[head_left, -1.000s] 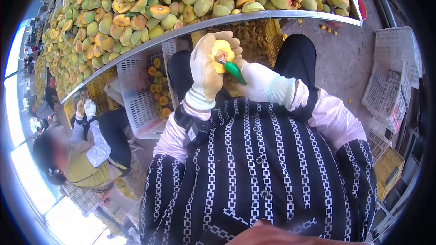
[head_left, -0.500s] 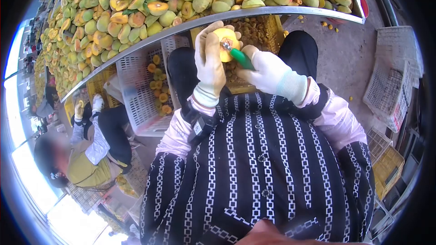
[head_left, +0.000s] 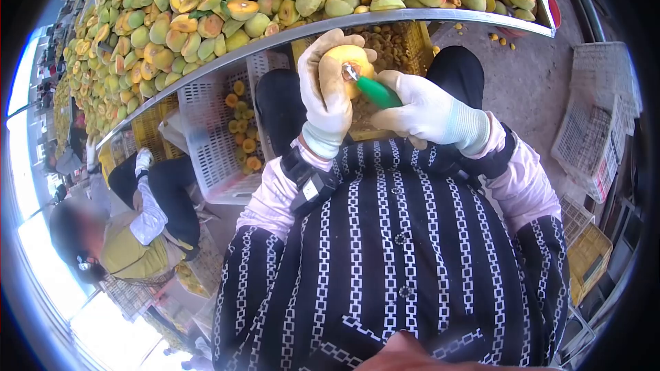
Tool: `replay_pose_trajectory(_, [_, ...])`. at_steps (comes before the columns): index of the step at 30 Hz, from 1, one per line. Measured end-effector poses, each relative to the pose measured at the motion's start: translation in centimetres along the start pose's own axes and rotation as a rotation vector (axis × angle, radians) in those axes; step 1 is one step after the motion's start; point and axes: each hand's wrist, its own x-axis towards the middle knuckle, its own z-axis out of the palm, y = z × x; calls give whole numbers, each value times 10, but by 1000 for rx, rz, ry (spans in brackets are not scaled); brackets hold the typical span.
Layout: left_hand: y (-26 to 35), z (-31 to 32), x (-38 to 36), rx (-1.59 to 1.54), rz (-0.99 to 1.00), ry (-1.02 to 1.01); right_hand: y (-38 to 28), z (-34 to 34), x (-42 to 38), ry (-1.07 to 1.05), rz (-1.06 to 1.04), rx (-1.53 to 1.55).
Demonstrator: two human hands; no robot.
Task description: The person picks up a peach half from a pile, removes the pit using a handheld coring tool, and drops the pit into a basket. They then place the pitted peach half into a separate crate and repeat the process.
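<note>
My left hand [head_left: 326,89], in a pale glove with stained fingers, is closed around a halved yellow peach [head_left: 359,57], its cut face turned toward my right. My right hand [head_left: 426,106], also gloved, grips a green-handled pitting spoon [head_left: 377,92]. The spoon's metal tip sits at the reddish centre of the peach half. Below both hands, a yellow crate [head_left: 415,45] holds many brown peach pits [head_left: 388,51]. Above, a metal-edged table [head_left: 289,36] is heaped with halved peaches [head_left: 311,3].
A white crate [head_left: 199,134] with several peach halves [head_left: 242,127] stands left of my legs. Farther left, a co-worker [head_left: 137,233] sits at the same table. Stacked white crates [head_left: 591,124] and a yellow crate [head_left: 590,261] are at the right. Small orange pieces lie on the floor [head_left: 481,69].
The peach half has tilted in my left hand. My right hand and the spoon handle have shifted slightly right and down, the tip staying at the fruit's centre. The co-worker's arms have moved.
</note>
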Motion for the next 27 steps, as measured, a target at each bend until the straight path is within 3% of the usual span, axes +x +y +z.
replay_pose_trajectory(5, [-2,3,2,-74,48,17,6,2,3,-60,0,149])
replay_pose_trajectory(7, [-3,5,4,-146,33,35,32,11,18,296,-415,-415])
replay_pose_trajectory(8, [-4,5,5,-149,32,34,37,13,20,298,-413,-416])
replay_pose_trajectory(10, [-3,4,8,-134,-89,102,34,18,22,603,-554,-859])
replay_pose_trajectory(11, [-2,4,8,-134,-84,104,28,16,18,601,-557,-863])
replay_pose_trajectory(13, [1,2,5,-159,-141,90,-7,12,1,138,71,-141])
replay_pose_trajectory(15, [-2,-2,7,-79,-94,73,5,12,7,80,76,-46])
replay_pose_trajectory(17, [3,-4,13,7,-134,34,43,22,24,534,-476,-796])
replay_pose_trajectory(20, [0,-9,17,28,-152,-1,49,16,27,457,-587,-549])
replay_pose_trajectory(21, [-1,-11,15,52,-148,-30,39,15,21,449,-584,-551])
replay_pose_trajectory(23, [4,-9,12,-4,-183,-48,5,12,1,142,-41,-116])
replay_pose_trajectory(27, [11,-1,9,-106,-163,-26,1,11,-1,48,26,49])
